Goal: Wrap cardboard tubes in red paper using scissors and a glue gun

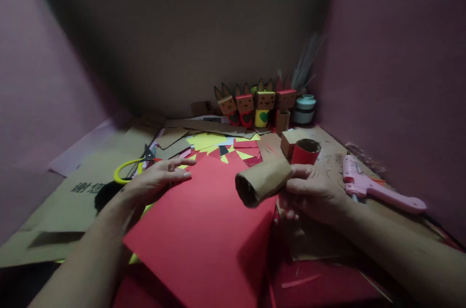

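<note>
1. Head view, my grip: my right hand (313,191) is closed around one end of a brown cardboard tube (262,182), thumb on top and fingers curled beneath. The tube lies nearly level with its dark open end pointing left and toward me. It is raised just above the right edge of the red paper sheet (207,230).
2. Same view, my other hand: my left hand (156,179) has no grip on anything. It lies open, palm down and fingers stretched to the right, resting on the far left corner of the red paper sheet.
3. The sheet lies in the middle of the worktop (73,201), between my forearms.
4. To the left, yellow-handled scissors (127,170) lie just beyond my left hand, on brown cardboard printed with dark characters.
5. To the right, a red-wrapped tube (306,151) stands upright just behind my right hand, open end up, with a small cardboard box (289,140) just beside it. A pink glue gun (378,191) lies on its side near my right wrist.
6. Farther back, yellow paper scraps (206,140) and red offcuts are strewn beyond the sheet. A row of paper figures (255,102) with pointed ears stands against the back wall, and a teal jar (304,109) sits at its right end.
</note>
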Demonstrator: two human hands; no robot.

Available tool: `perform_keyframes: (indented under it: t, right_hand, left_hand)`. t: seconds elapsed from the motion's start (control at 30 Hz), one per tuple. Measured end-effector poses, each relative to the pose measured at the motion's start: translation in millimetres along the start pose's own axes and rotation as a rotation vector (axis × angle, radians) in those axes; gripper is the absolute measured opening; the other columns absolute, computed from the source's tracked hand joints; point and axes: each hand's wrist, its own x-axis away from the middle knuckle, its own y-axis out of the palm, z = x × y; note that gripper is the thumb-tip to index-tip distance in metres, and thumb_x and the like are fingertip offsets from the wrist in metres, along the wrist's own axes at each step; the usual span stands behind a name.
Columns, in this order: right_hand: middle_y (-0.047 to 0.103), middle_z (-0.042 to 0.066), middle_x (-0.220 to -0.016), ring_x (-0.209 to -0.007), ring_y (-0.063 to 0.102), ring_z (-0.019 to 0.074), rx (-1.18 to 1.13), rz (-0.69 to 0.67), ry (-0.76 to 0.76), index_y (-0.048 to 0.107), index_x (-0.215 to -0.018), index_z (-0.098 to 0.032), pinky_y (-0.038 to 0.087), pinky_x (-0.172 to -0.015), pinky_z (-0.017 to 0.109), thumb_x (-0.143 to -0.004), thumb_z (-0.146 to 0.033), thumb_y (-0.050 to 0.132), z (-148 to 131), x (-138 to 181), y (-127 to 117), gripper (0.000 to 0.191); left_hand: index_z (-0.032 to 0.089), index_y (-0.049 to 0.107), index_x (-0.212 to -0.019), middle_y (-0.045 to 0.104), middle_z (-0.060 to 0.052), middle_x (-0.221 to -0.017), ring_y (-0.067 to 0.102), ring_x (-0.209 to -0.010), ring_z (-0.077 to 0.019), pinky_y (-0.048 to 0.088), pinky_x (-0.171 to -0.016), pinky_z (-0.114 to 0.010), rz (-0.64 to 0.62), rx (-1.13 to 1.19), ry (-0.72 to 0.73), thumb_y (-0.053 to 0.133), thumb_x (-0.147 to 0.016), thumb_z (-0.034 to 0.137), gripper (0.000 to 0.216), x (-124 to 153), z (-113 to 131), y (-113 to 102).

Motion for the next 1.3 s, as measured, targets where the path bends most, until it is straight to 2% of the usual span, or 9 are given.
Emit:
perform_keyframes:
  t: [0.07,0.23,0.4,0.53,0.7,0.8,1.0,1.17,1.3]
  right_hand:
    - [0.071,0.004,-0.057,-0.043,0.063,0.0133,0.011,0.096,-0.016,0.071,-0.076,-0.016,0.047,-0.039,0.017,-0.069,-0.034,0.081,0,-2,1,0.022]
    - [0.068,0.001,-0.056,-0.042,0.06,0.0087,0.012,0.264,-0.045,0.066,-0.071,-0.017,0.044,-0.04,0.014,-0.073,-0.03,0.079,-2,-5,4,0.019]
    - [0.068,0.001,-0.058,-0.042,0.058,0.0082,0.03,0.291,-0.011,0.063,-0.073,-0.018,0.041,-0.037,0.014,-0.074,-0.032,0.078,0,-5,3,0.021]
    - [0.068,0.001,-0.058,-0.042,0.059,0.0084,0.084,0.325,0.021,0.06,-0.072,-0.017,0.038,-0.035,0.013,-0.075,-0.032,0.078,1,-7,3,0.023]
    - [0.067,0.001,-0.058,-0.042,0.058,0.0082,0.1,0.362,0.045,0.058,-0.074,-0.018,0.038,-0.035,0.014,-0.076,-0.032,0.076,2,-6,4,0.023]
    - [0.066,0.0,-0.057,-0.041,0.057,0.0077,0.111,0.391,0.075,0.057,-0.074,-0.018,0.037,-0.034,0.013,-0.076,-0.033,0.076,3,-6,4,0.023]
    - [0.066,-0.001,-0.058,-0.042,0.056,0.0066,0.109,0.399,0.081,0.06,-0.073,-0.019,0.037,-0.035,0.012,-0.075,-0.031,0.077,5,-6,0,0.022]
    - [0.067,0.0,-0.059,-0.044,0.057,0.0077,0.1,0.402,0.056,0.06,-0.074,-0.02,0.04,-0.038,0.014,-0.074,-0.031,0.079,6,-7,-5,0.022]
    - [0.067,0.0,-0.059,-0.044,0.058,0.0088,0.112,0.399,0.042,0.06,-0.074,-0.021,0.039,-0.037,0.015,-0.075,-0.032,0.079,6,-7,-6,0.022]
  left_hand:
    - [0.017,0.072,-0.101,0.075,-0.01,-0.079,0.07,-0.061,-0.0219,0.055,-0.052,-0.027,0.109,-0.075,0.018,0.083,-0.061,0.024,0.042,-1,-1,8]
    - [0.02,0.067,-0.106,0.074,-0.006,-0.085,0.067,-0.063,-0.0162,0.054,-0.055,-0.024,0.292,-0.041,0.149,0.075,-0.071,0.028,0.037,-3,-6,23]
    - [0.017,0.069,-0.098,0.071,-0.003,-0.071,0.063,-0.055,-0.0147,0.048,-0.048,-0.021,0.458,-0.095,0.181,0.073,-0.07,0.024,0.028,-12,-14,22]
    - [0.018,0.072,-0.095,0.068,-0.001,-0.066,0.06,-0.054,-0.0145,0.042,-0.043,-0.019,0.517,-0.134,0.199,0.077,-0.067,0.023,0.029,-14,-17,26]
    - [0.019,0.071,-0.094,0.069,-0.003,-0.069,0.063,-0.056,-0.0163,0.045,-0.046,-0.022,0.466,-0.038,0.175,0.074,-0.068,0.024,0.026,-12,-20,30]
    - [0.017,0.067,-0.078,0.063,-0.001,-0.061,0.056,-0.048,-0.012,0.041,-0.043,-0.02,0.415,0.048,0.149,0.068,-0.074,0.029,0.012,-15,-21,28]
    - [0.016,0.059,-0.06,0.048,0.002,-0.045,0.039,-0.034,-0.0069,0.031,-0.034,-0.019,0.278,0.157,0.033,0.063,-0.08,0.037,0.03,-24,-20,15]
    - [0.014,0.069,-0.072,0.069,-0.01,-0.065,0.062,-0.049,-0.0174,0.047,-0.04,-0.025,0.173,0.145,-0.016,0.081,-0.065,0.027,0.019,-18,-22,14]
    - [0.015,0.074,-0.086,0.074,-0.011,-0.075,0.07,-0.061,-0.0227,0.057,-0.053,-0.03,0.096,0.13,-0.019,0.084,-0.058,0.014,0.03,-15,-19,17]
